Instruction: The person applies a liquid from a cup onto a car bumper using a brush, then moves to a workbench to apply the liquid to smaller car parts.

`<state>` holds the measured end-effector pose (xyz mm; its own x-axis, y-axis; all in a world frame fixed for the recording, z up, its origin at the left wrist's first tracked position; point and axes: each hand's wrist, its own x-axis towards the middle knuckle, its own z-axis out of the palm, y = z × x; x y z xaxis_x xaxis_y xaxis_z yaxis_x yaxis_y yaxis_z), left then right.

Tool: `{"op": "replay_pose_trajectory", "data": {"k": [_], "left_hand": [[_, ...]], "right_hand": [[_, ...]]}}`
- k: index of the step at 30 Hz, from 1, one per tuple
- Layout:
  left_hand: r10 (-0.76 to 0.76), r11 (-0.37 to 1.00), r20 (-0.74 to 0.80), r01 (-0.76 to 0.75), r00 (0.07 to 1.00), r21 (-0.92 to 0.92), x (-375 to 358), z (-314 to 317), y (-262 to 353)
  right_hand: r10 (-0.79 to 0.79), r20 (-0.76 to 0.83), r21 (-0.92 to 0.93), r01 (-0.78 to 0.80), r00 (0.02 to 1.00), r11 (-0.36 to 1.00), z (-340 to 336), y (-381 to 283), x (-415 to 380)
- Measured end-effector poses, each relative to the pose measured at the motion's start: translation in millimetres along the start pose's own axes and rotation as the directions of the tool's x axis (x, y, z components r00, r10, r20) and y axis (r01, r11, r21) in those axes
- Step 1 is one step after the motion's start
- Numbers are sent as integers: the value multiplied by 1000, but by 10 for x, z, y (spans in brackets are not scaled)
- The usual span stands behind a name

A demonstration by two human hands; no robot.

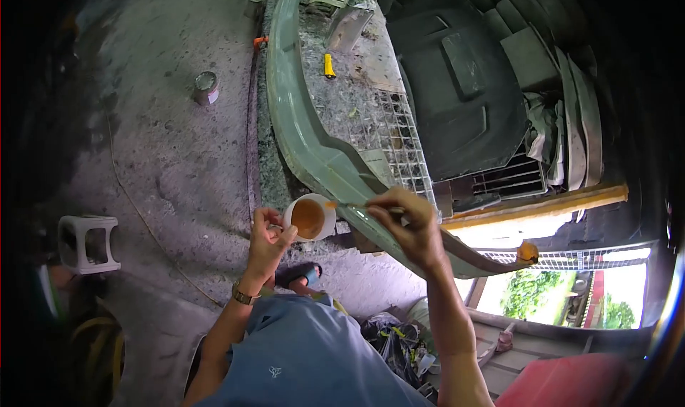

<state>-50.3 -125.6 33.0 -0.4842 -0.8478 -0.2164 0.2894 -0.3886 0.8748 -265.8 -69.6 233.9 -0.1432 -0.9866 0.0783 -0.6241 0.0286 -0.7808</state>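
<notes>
My left hand (268,241) grips a white cup (330,225) by its rim and side, with the thumb at the edge. Orange-brown liquid (308,218) lies inside it. Pinched in my right hand (410,221) is a thin stick-like tool (351,205), its orange tip just beyond the cup's right rim. Whether that tip has bristles is too small to tell. Behind and beneath both hands stretches a long curved grey-green moulded part (303,132), glossy along its inner face, resting on a stained workbench (342,111).
A yellow-handled tool (329,66) and a metal grid (403,132) lie on the bench. On the floor stand a can (206,88) and a white stool (88,244). Dark panels (464,86) lean at the right. Black bags (392,339) sit near my body.
</notes>
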Motion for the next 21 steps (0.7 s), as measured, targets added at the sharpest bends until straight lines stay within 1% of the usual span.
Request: {"op": "replay_pose_trajectory", "data": {"k": [1,2,4,6,8,9,10,11,12,13,14,16,17,18,20,21], "left_hand": [[29,999,20,-29,999,28,9,43,-3],[23,999,27,-24,999,34,1,87,-2],[46,998,44,-48,998,37,-48,195,52],[64,997,41,-65,997,34,-106,297,80],[89,995,46,-90,995,35,-104,370,61],[99,994,26,-100,995,50,-97,402,11],[109,992,8,-109,994,65,-89,427,-43],[107,992,23,-109,994,70,-77,437,-94],[97,993,-1,-96,995,65,-48,435,-136],[89,994,-26,-87,996,60,-10,425,-145],[94,993,-16,-92,995,70,23,411,-139],[104,992,-73,-98,992,83,61,367,-123],[101,992,-72,-95,992,86,78,323,-104],[99,991,-69,-93,993,94,92,275,-99],[141,983,-143,-122,980,135,106,156,-108],[140,982,-148,-118,979,147,109,61,-140]], "right_hand": [[9,56,7,-9,998,1000,64,0,-91],[-55,89,-127,66,995,990,117,49,-130],[-118,135,-265,151,984,953,226,121,-169],[-140,142,-284,175,980,943,306,234,-185],[-97,283,-345,196,954,918,376,432,-200],[-132,263,-327,217,956,920,389,497,-188],[-128,251,-329,209,960,921,360,540,-191],[101,185,-98,-84,978,992,325,566,-175],[327,176,156,-354,929,922,297,581,-157],[214,-20,326,-196,977,925,350,734,-129],[210,-32,333,-188,977,924,306,856,-144],[449,-56,560,-344,892,754,99,818,-82],[477,-100,555,-348,873,755,62,792,-47],[479,-102,563,-347,872,750,85,834,3],[446,-210,435,-326,870,839,222,969,116],[457,-199,421,-346,867,839,320,1054,174]]}}
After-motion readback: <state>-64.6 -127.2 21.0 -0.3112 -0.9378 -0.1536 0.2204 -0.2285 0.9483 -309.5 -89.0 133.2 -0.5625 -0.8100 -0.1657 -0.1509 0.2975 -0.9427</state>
